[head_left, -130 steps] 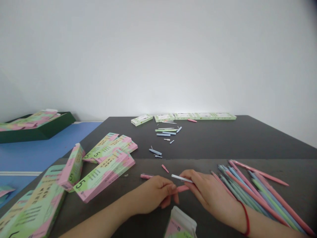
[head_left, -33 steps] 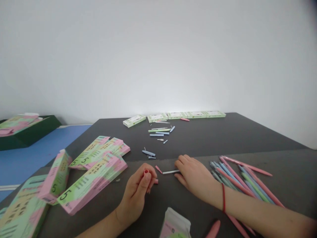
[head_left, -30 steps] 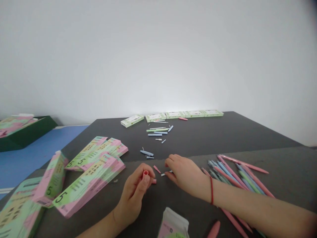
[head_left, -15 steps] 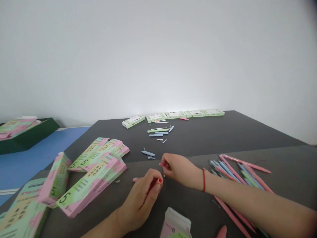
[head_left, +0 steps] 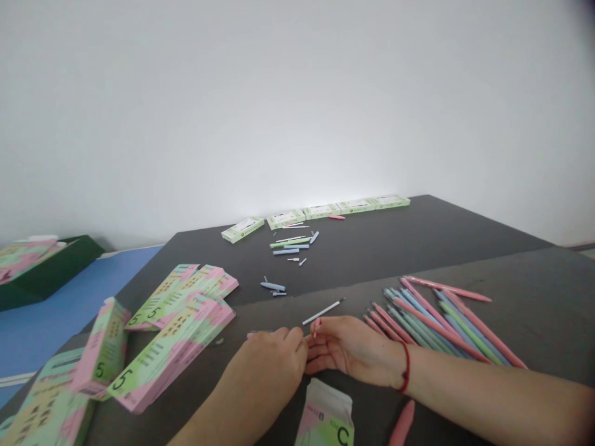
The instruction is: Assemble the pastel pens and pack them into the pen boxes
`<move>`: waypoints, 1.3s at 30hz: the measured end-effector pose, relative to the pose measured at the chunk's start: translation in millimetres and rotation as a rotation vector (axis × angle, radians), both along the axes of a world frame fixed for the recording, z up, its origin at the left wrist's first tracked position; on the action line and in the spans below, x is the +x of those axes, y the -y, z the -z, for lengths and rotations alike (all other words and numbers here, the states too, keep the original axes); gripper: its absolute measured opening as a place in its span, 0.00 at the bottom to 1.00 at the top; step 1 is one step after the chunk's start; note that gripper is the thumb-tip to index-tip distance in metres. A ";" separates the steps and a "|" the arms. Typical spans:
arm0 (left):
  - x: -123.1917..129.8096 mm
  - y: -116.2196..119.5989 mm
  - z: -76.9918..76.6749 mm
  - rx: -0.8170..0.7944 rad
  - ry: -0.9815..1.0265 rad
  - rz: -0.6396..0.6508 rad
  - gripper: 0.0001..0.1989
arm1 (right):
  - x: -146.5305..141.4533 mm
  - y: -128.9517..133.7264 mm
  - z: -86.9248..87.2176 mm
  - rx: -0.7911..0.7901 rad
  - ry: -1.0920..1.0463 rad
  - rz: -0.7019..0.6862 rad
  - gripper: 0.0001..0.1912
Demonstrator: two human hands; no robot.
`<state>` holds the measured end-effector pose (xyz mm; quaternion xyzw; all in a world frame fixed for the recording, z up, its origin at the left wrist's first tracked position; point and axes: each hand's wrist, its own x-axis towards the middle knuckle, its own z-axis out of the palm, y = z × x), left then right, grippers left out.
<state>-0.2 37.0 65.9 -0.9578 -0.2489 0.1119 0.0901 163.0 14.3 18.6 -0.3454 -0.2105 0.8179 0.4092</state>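
My left hand (head_left: 267,375) is closed with its back towards me, so whatever its curled fingers hold is hidden. My right hand (head_left: 346,350) meets it fingertip to fingertip, palm partly turned up. A small pink pen part (head_left: 317,326) is pinched between thumb and forefinger of the right hand, while the other fingers reach towards the left hand. Just beyond the hands lies a white pen refill (head_left: 320,313) with a dark tip. Close in front of me is a pink and green carton (head_left: 324,412) with its end flap up, and a pink pen piece (head_left: 402,424) lies right of it.
Several pens (head_left: 441,322), pink, blue and green, lie in a heap at right. Pink and green cartons (head_left: 171,353) are stacked at left. Blue pen parts (head_left: 273,286) lie further back, and flat boxes (head_left: 321,212) line the far edge. A green tray (head_left: 56,266) stands far left.
Both hands have come together, the right one moving nearer to me and turning its palm up. The refill behind it now shows. The pink tube seen in my left hand is now hidden.
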 end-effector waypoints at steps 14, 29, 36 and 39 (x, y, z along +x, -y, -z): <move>5.8 -3.9 -22.4 -0.221 0.434 -0.381 0.03 | 5.9 4.5 -4.8 0.037 -0.003 0.119 0.09; 20.9 -11.2 28.3 -0.581 0.792 -0.433 0.05 | 11.4 15.9 -9.3 0.433 0.381 0.376 0.03; 20.5 -6.5 23.9 -0.913 1.077 -0.457 0.07 | 21.7 14.0 -31.1 0.699 0.841 0.285 0.04; 20.1 -4.7 26.0 -0.949 1.116 -0.446 0.07 | 20.2 15.4 -29.5 0.702 0.836 0.273 0.04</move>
